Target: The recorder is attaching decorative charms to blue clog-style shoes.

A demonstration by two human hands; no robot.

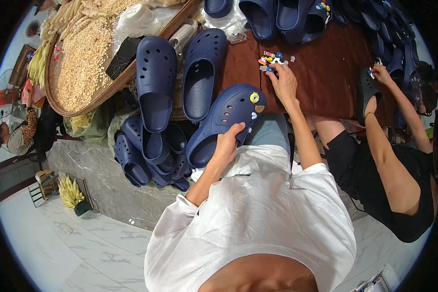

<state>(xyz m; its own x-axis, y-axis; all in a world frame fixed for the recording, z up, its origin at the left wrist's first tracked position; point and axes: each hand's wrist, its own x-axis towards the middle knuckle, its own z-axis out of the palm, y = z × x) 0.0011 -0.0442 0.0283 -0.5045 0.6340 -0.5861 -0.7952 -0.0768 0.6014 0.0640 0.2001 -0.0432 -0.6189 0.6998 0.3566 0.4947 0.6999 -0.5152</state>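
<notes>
My left hand (227, 142) grips a navy foam clog (227, 109) by its side, thumb on top, the holed toe pointing away from me. Several shoe charms sit along the clog's right side, among them a round yellow one (254, 98) and a white one (254, 116). On the brown cloth my right hand (283, 82) bends its fingers down at the near edge of a small heap of colourful charms (272, 59). Its fingertips are closed at a small blue shoe charm (269, 69), partly hidden by them.
Two navy clogs (155, 73) lie left of mine, with more clogs (133, 160) heaped below them. Beyond stands a wooden-rimmed tray of pale kernels (82, 65). Clogs (258, 19) line the far edge. At right, a co-worker's hand (382, 75) is at a dark clog (368, 95).
</notes>
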